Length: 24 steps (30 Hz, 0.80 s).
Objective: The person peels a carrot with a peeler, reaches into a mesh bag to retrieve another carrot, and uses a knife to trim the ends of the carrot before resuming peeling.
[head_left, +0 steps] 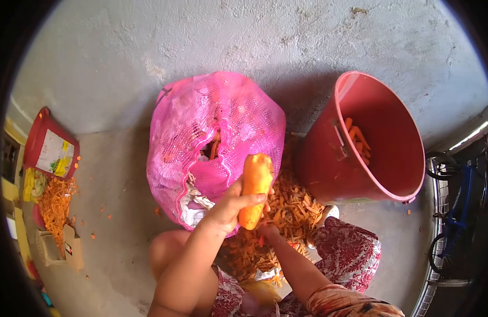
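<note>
A thick orange carrot (257, 182) stands nearly upright in my left hand (234, 207), its fingers wrapped round it. Just below and to the right is my right hand (267, 230), closed round something pinkish red that is mostly hidden. Beneath both hands a heap of orange peelings (294, 208) covers the floor. Close behind my left hand sits a pink mesh sack (244, 111), with carrots partly visible through its opening.
A large red bucket (320, 153) tilts at the right, with several peeled carrots (357, 138) inside. At the far left a smaller red bucket (37, 138) lies near more peelings (54, 208) and a cardboard box (72, 248). A blue bicycle (461, 211) stands far right.
</note>
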Each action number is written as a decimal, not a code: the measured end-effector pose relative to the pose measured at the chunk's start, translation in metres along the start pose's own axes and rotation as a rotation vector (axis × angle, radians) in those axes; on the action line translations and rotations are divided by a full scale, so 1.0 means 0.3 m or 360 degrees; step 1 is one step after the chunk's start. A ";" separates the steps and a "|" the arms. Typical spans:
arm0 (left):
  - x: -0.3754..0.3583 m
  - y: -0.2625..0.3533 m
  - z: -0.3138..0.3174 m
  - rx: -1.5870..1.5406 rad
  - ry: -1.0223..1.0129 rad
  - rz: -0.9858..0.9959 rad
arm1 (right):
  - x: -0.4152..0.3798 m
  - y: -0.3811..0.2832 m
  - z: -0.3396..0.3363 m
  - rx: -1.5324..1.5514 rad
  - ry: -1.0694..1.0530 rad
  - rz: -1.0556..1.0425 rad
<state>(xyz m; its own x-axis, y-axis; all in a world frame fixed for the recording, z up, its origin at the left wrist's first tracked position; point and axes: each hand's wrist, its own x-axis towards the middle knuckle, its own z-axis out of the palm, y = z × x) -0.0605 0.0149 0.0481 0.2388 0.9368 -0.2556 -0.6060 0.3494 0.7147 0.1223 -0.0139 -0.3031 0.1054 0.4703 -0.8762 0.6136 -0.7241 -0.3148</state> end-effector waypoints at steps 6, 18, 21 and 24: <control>-0.028 0.011 -0.007 0.0196 0.0028 0.0082 | -0.023 0.005 -0.187 -0.1245 -0.0258 -0.1003; -0.060 0.001 -0.051 0.0310 0.0154 -0.0132 | -0.973 -0.404 -0.660 -0.0383 -0.0101 -0.1533; -0.051 0.003 -0.056 0.0302 0.0205 -0.0094 | -0.954 -0.379 -0.637 -0.0149 0.0094 -0.1486; -0.030 -0.030 -0.060 0.0343 0.0129 -0.0134 | -0.923 -0.382 -0.605 -0.0284 0.0164 -0.1652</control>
<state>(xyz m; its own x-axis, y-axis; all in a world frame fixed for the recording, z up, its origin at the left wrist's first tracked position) -0.0709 0.0037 0.0322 0.2150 0.9057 -0.3654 -0.4083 0.4233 0.8088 0.1648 0.0305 0.0419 -0.4759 0.8629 -0.1704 0.5464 0.1383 -0.8260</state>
